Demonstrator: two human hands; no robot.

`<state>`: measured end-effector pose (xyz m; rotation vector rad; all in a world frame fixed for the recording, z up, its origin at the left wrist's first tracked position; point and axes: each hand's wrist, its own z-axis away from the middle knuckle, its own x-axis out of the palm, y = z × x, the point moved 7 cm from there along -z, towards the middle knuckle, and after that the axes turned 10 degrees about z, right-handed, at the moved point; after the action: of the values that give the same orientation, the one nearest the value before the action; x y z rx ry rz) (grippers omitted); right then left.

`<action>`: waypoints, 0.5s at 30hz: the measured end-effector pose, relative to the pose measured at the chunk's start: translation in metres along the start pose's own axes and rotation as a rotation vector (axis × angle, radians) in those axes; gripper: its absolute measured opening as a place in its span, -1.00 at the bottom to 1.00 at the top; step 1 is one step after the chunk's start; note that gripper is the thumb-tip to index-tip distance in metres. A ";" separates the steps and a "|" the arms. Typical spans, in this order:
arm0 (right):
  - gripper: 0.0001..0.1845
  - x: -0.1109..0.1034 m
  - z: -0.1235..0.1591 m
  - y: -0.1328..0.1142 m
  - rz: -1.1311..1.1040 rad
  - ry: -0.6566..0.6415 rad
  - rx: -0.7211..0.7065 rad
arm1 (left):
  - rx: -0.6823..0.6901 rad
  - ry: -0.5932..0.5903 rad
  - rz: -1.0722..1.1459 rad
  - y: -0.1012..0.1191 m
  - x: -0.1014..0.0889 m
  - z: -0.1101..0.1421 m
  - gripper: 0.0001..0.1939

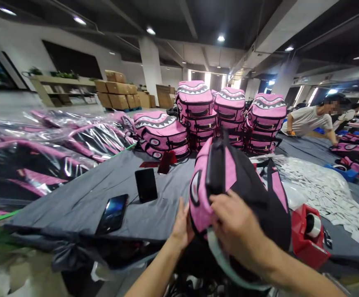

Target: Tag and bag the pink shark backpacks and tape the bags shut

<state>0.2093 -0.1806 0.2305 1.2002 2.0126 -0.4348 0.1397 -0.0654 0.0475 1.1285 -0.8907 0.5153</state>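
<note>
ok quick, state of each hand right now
Left hand: open, at the bag.
Right hand: curled on the bag; can't tell whether it pinches anything.

No legible text, numbers or signs; red tape dispenser (305, 246) perhaps bears print, too small.

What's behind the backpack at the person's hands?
Behind the backpack stand stacks of pink bags with zigzag-patterned tops. The backpack covers part of the grey cloth; whatever lies there cannot be seen.
</note>
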 end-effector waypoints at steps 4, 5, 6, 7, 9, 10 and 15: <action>-0.83 0.119 0.047 -0.047 0.134 -0.347 -0.154 | 0.004 0.187 -0.044 0.015 -0.051 0.020 -0.31; -0.81 0.129 0.054 -0.051 0.100 -0.381 -0.159 | -0.006 0.222 -0.065 0.014 -0.059 0.024 -0.27; -0.79 0.131 0.058 -0.051 0.024 -0.402 -0.163 | -0.014 0.242 -0.083 0.012 -0.065 0.026 -0.23; -0.75 0.125 0.059 -0.047 -0.088 -0.416 -0.159 | -0.021 0.245 -0.096 0.011 -0.069 0.028 -0.21; -0.66 0.100 0.053 -0.025 -0.318 -0.409 -0.085 | -0.035 0.236 -0.133 0.012 -0.077 0.028 -0.20; -0.63 0.086 0.049 -0.006 -0.385 -0.379 0.007 | -0.032 0.234 -0.179 0.016 -0.082 0.028 -0.22; -0.48 0.092 0.054 0.080 -0.518 -0.428 0.640 | 0.392 0.351 -0.839 0.080 -0.089 0.025 -0.37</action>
<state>0.2741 -0.1178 0.1324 0.7983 1.8248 -1.5414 0.0213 -0.0523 0.0222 1.5773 0.0364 0.1695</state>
